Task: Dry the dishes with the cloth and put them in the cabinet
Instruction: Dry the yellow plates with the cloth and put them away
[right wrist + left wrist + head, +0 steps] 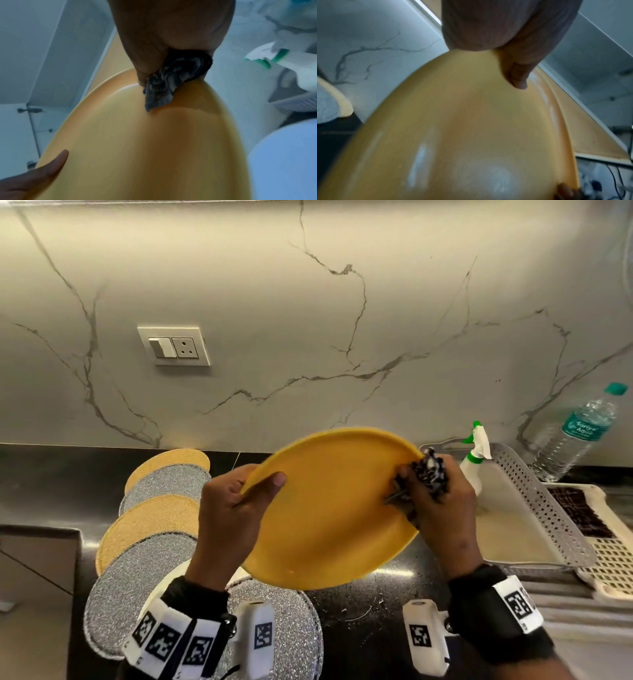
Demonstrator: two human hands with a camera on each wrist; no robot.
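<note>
From my remote seat, nearest the head camera I see two wrists banded with black-and-white coded tags above a dark worktop (359,604). My left hand (233,508) grips the left edge of a yellow plate (329,508), thumb curled over the upper face and the other fingers hidden beneath; the left wrist view shows the thumb (517,75) pressed on the plate's glossy surface. The plate is held tilted in the air over the worktop, between both hands. My right hand (442,508) is closed round a bunched black-and-white cloth (428,474), pressing it against the plate's right rim; in the right wrist view the cloth (171,81) pokes out from under the hand onto the plate. Below and left, round placemats (150,525) in gold and silver overlap in a row on the worktop. To the right stands a grey perforated tray (548,508) with a white spray bottle (474,460), green at the nozzle, inside it. Beyond the tray a clear water bottle (579,433) with a green cap stands at the wall. Farthest back, a marble-veined wall (308,320) carries a switch and socket plate (174,345).
</note>
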